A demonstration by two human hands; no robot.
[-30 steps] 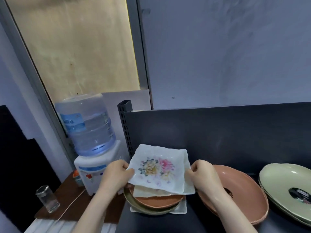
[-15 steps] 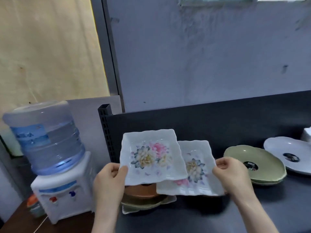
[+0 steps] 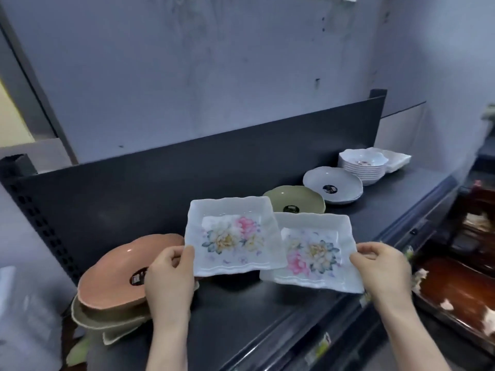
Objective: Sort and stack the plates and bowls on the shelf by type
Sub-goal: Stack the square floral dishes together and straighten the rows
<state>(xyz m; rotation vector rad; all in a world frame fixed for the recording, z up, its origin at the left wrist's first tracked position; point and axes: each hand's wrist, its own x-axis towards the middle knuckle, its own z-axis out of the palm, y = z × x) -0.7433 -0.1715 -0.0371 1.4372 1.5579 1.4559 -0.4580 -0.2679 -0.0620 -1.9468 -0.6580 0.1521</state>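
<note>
Two floral square plates hover over the shelf (image 3: 241, 311): left hand (image 3: 171, 277) grips one plate (image 3: 230, 234), right hand (image 3: 380, 266) grips the other plate (image 3: 316, 253).

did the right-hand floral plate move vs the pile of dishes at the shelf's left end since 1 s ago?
Yes. The right-hand floral plate was over the pile with the other floral plate; the right hand has carried it rightward, clear of the pile.

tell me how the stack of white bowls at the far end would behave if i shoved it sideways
The stack of white bowls is tall for its footprint, so a high push could tip it. The dark shelf looks smooth, so a low push would probably slide it. The bowls look rigid, possibly breakable.
</note>
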